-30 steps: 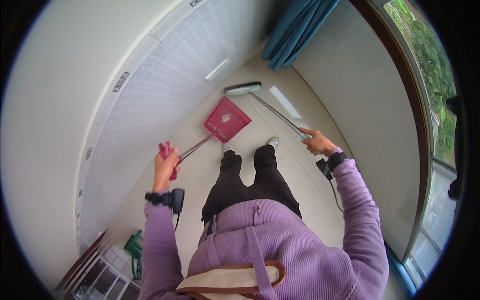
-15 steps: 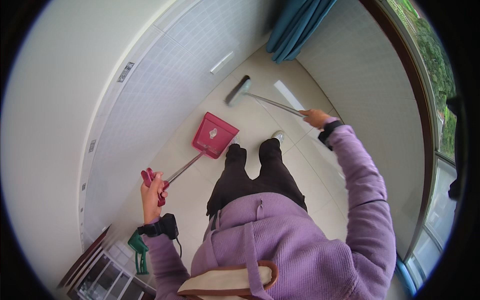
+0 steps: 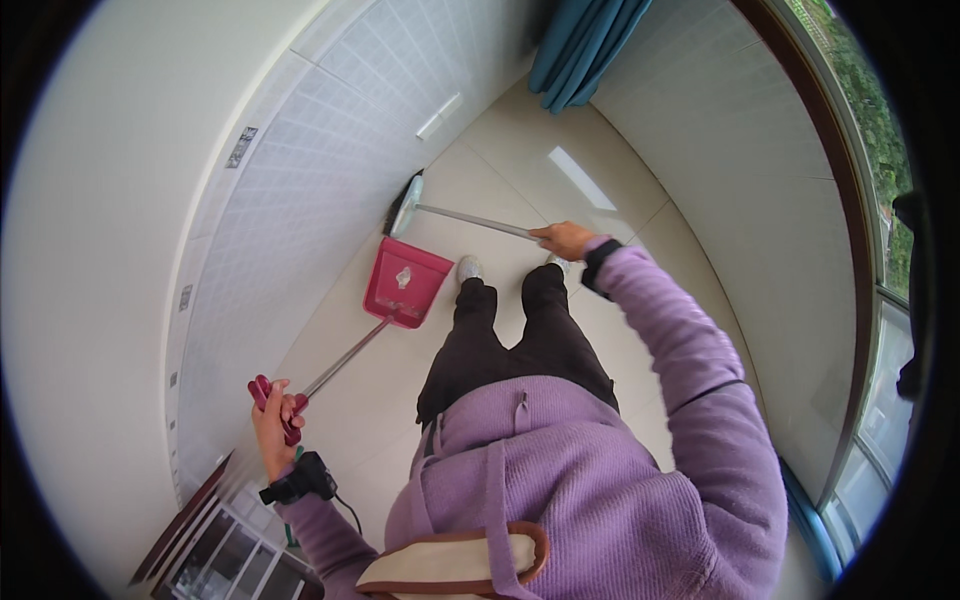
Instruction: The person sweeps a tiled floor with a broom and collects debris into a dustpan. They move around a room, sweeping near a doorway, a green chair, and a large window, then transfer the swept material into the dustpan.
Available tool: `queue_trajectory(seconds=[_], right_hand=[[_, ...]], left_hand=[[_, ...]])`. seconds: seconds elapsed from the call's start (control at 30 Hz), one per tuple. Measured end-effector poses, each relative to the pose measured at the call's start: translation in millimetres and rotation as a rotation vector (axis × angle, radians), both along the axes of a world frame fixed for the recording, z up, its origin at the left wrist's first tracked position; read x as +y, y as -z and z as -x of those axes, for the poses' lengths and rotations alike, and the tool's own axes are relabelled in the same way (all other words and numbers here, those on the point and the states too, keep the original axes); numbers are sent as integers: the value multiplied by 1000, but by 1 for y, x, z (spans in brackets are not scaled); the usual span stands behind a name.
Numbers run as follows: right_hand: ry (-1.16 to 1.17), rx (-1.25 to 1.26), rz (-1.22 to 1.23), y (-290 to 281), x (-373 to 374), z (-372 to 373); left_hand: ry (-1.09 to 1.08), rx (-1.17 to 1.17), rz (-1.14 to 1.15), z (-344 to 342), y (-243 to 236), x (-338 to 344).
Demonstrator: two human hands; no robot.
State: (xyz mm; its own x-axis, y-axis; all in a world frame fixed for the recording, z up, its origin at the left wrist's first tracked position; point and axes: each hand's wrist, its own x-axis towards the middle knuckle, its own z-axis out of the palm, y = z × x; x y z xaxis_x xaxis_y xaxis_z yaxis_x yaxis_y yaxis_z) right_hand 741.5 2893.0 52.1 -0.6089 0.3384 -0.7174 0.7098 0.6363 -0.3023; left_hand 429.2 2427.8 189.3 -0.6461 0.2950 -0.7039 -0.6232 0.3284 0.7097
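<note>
My left hand [image 3: 276, 412] is closed round the dark pink grip of a long metal handle, low at the left. The handle runs to a pink dustpan [image 3: 405, 281] lying on the floor, with a small pale shape on its pan. My right hand [image 3: 562, 239] is closed on a broom's metal pole, right of centre. The broom head [image 3: 405, 205], pale with dark bristles, rests on the floor along the foot of the tiled wall, just beyond the dustpan's front edge.
Light floor tiles [image 3: 495, 133] surround my shoes [image 3: 469, 271]. A tiled wall [image 3: 330, 140] bounds the left, another wall [image 3: 720, 150] and a window [image 3: 850, 80] the right. A teal curtain [image 3: 580, 50] hangs in the far corner. A framed glass unit [image 3: 230, 555] stands at lower left.
The broom head has swung left and nearer, toward the wall and the dustpan. My right hand has moved left and up with it. The dustpan and my left hand have shifted lower left in the picture.
</note>
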Motion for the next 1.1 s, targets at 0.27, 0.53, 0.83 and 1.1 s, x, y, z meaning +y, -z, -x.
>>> queue_trajectory(seconds=[0.27, 0.53, 0.83, 1.1], right_hand=[[-40, -278, -227, -15, -41, -30], [49, -324, -327, -126, 28, -155], [879, -30, 230, -121, 28, -219], [1278, 84, 564, 42, -31, -118]], left_hand=[[28, 27, 78, 9, -12, -50], [108, 11, 52, -7, -47, -9], [265, 21, 65, -20, -47, 95], [575, 114, 266, -24, 13, 215]])
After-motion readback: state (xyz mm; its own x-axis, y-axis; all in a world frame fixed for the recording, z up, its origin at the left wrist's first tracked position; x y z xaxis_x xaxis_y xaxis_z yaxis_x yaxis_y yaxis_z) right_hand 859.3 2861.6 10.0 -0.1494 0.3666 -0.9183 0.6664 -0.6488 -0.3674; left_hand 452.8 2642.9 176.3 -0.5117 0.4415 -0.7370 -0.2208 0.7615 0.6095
